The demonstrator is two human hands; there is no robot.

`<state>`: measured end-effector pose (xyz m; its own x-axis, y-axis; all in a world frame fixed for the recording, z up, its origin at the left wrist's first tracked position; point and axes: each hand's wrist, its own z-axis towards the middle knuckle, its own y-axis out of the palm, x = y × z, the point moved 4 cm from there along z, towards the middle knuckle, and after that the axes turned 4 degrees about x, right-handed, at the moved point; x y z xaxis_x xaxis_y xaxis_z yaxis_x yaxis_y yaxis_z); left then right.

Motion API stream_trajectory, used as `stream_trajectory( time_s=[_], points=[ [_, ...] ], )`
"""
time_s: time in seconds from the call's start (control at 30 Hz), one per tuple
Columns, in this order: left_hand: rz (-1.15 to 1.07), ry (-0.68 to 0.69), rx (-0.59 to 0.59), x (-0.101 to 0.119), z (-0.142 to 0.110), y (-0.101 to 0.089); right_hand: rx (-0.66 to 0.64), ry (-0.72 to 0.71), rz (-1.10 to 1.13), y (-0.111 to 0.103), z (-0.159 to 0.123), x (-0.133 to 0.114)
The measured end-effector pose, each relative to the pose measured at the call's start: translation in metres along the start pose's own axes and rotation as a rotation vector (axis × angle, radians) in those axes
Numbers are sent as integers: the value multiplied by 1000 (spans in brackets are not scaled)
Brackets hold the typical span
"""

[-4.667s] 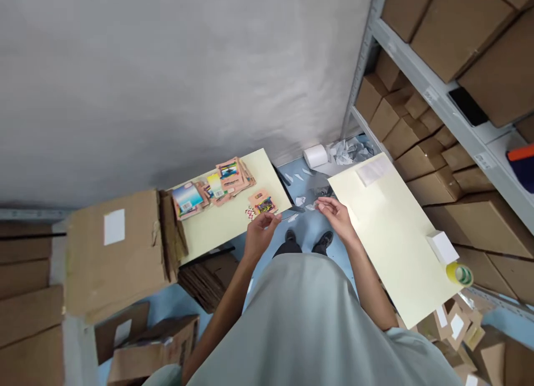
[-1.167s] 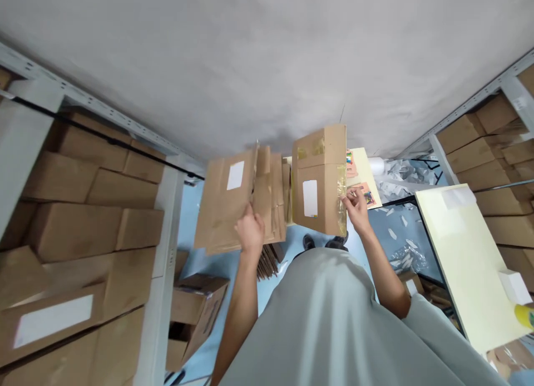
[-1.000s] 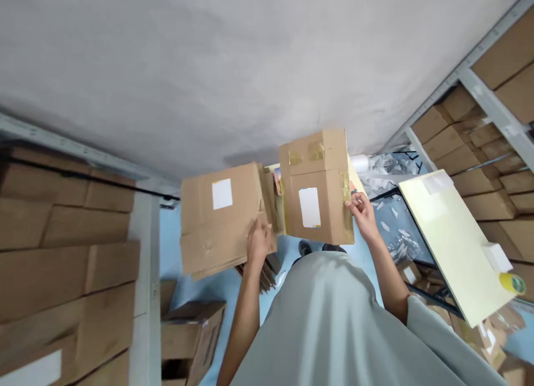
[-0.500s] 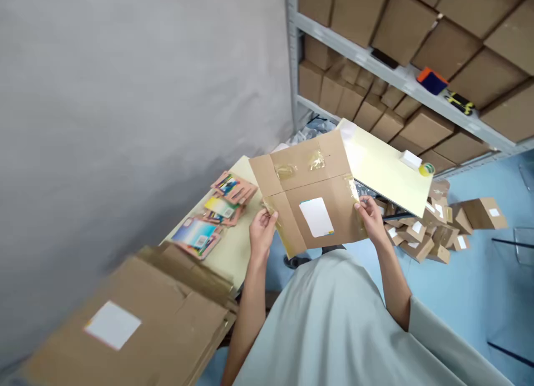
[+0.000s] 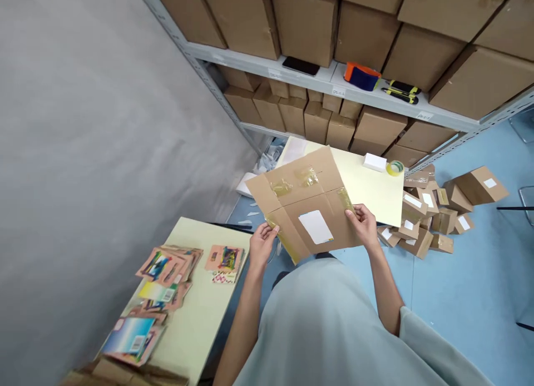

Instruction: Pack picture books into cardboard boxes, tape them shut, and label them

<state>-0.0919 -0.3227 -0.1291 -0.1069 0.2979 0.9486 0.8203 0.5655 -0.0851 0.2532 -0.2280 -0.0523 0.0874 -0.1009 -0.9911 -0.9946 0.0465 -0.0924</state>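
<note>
The fingers [image 5: 266,231] of the left hand [image 5: 260,245] were pinched on the left edge of a flattened brown cardboard carton [image 5: 306,203], with the thumb laid over its face; the opposite edge was gripped by the right hand [image 5: 364,226], likewise closed to a pinch. The carton was held tilted between them. A rectangular white paper label [image 5: 316,227] was borne on its face, and glossy yellowish tape [image 5: 309,176] was stuck above that (the shine was plainly caught). Beyond the carton, a pale yellow rectangular tabletop [image 5: 375,194] was partly hidden. Left of the carton, pink printed card pieces [image 5: 172,268] were piled on a second pale yellow tabletop [image 5: 187,325]. To the carton's right, small brown cardboard boxes [image 5: 444,221] were heaped on a smooth blue floor [image 5: 459,297].
</note>
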Motion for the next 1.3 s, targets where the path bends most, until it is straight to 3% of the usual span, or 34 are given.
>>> stream_trajectory(
  time_s=[0.1,0.2,0.37,0.5,0.57,0.67,0.73,0.8,0.9,0.97,1.1,1.3],
  points=[
    [51,-27,-56,5,19,47,25,-42,-45,-26,34,-10],
    [67,-30,-75,11,36,81,68,-55,-79,-42,61,-17],
    [112,-43,-145,10,74,112,130,-47,-110,-45,94,-21],
    [214,-96,-202,10,106,129,132,-75,-223,-41,106,-38],
    [236,-11,-151,28,116,136,138,-93,-307,-41,108,-53],
    [248,265,-132,80,121,148,137,-124,-488,-40,111,-75],
    [248,423,-204,119,126,159,109,-152,-629,-38,116,-86],
    [224,495,-284,151,135,170,58,-181,-763,-32,123,-92],
    [209,537,-416,178,156,189,-59,-234,-933,-17,137,-94],
    [237,542,-512,182,170,201,-121,-260,-1022,-5,147,-92],
    [317,525,-651,167,187,215,-150,-230,-1138,12,164,-79],
    [331,472,-651,148,188,222,-102,-165,-1129,1,176,-58]
  ],
)
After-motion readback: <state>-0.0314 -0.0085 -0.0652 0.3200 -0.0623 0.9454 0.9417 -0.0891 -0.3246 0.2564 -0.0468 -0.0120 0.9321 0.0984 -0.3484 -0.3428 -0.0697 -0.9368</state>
